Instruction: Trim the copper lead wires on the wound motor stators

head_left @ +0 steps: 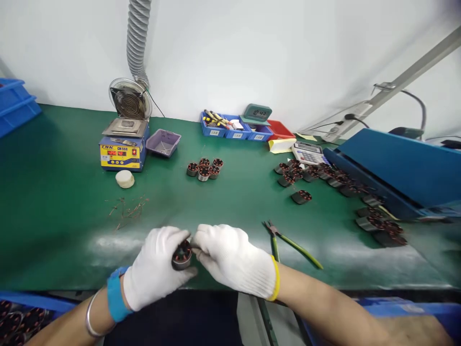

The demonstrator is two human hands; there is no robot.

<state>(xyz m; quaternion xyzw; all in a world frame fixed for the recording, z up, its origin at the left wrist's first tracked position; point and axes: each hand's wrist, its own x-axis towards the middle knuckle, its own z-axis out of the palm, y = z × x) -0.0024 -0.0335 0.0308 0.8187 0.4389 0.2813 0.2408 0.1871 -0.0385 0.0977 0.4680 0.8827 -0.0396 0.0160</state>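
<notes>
In a white glove, my left hand [156,266] is closed around a copper-wound motor stator [182,255], holding it just above the near edge of the table. The stator's open face is turned up, showing dark slots and copper windings. My right hand [230,257], gloved too, has its fingers pinched together against the stator's right rim. What sits between those fingertips is too small to make out. Green-handled cutting pliers [275,235] lie spread on the table to the right of my right hand. Several thin copper wire scraps [127,210] are scattered beyond my left hand.
A small group of stators [203,170] stands mid-table, with many more stators [334,178] at right by a blue bin [399,168]. At left are a solder pot [122,149], a purple tray [163,142] and a round white block [125,179]. Small blue boxes [236,132] line the wall.
</notes>
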